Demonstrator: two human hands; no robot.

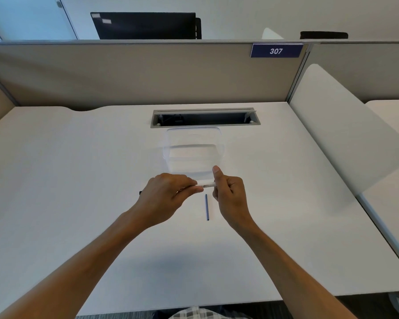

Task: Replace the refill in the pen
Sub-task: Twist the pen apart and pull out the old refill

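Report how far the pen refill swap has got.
Done, by the look of it: one blue refill lies loose on the desk, near the hands; whether it is the old or new one cannot be told. In hand: the left hand and right hand both grip the white pen near its ends. Left: closing the pen; nothing shows it finished.

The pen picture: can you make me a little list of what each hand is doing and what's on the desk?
left hand: left hand grips one end of the white pen
right hand: right hand pinches the other end, thumb up
pen: held level above the desk, between both hands
refill: thin blue refill lies on the desk, just below the pen, untouched
container: clear plastic container stands behind the hands
sign: blue plate reads 307
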